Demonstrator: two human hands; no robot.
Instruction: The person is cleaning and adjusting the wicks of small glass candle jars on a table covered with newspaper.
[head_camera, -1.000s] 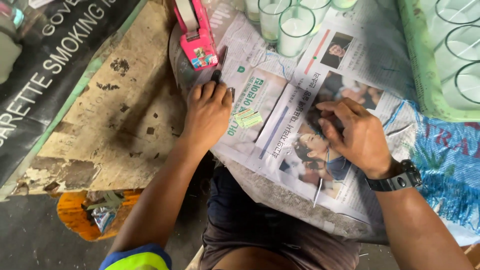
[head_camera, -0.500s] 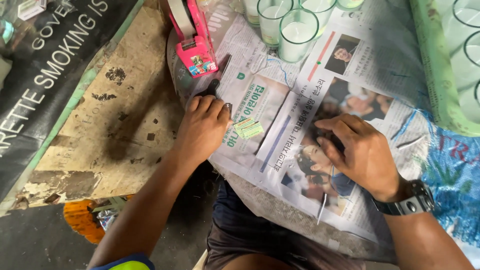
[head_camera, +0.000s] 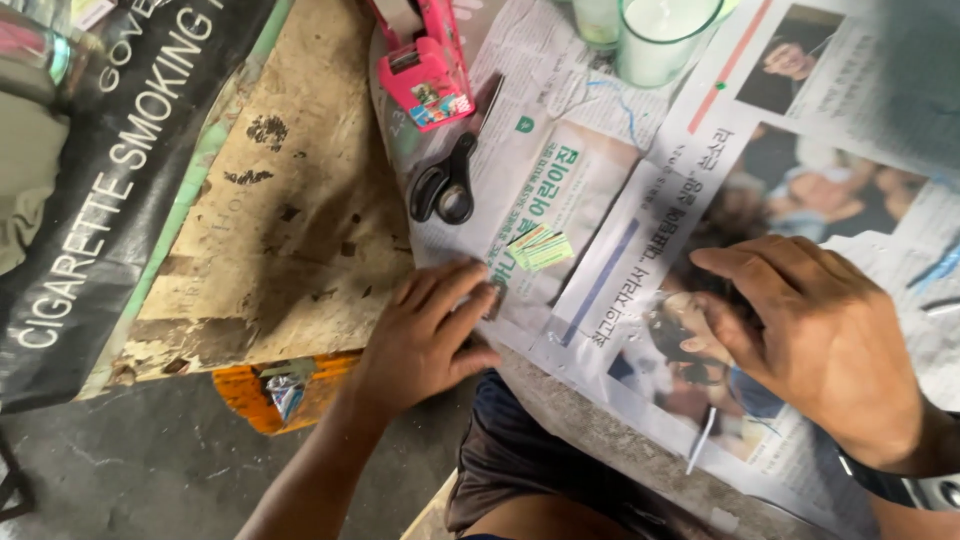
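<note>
Left hand (head_camera: 425, 335) lies flat, grip empty, on newspaper (head_camera: 580, 190); black scissors (head_camera: 445, 185) just beyond its fingertips, handles nearest; right hand (head_camera: 820, 340) flat, farther

Worn table (head_camera: 300, 230) carries spread newspaper (head_camera: 620, 200) — scissors (head_camera: 445, 185), pink tape dispenser (head_camera: 425, 60), glasses (head_camera: 655, 35).

Both hands lie flat on the newspaper (head_camera: 640, 210) spread over the counter (head_camera: 290, 230). Just beyond the left hand (head_camera: 430, 335) sit small paper slips (head_camera: 541, 248), and farther out the scissors (head_camera: 447, 185), then the tape dispenser (head_camera: 425, 65). The right hand (head_camera: 815, 340) rests well to its right. Two glass cups (head_camera: 660, 35) stand far beyond, between the hands.
</note>
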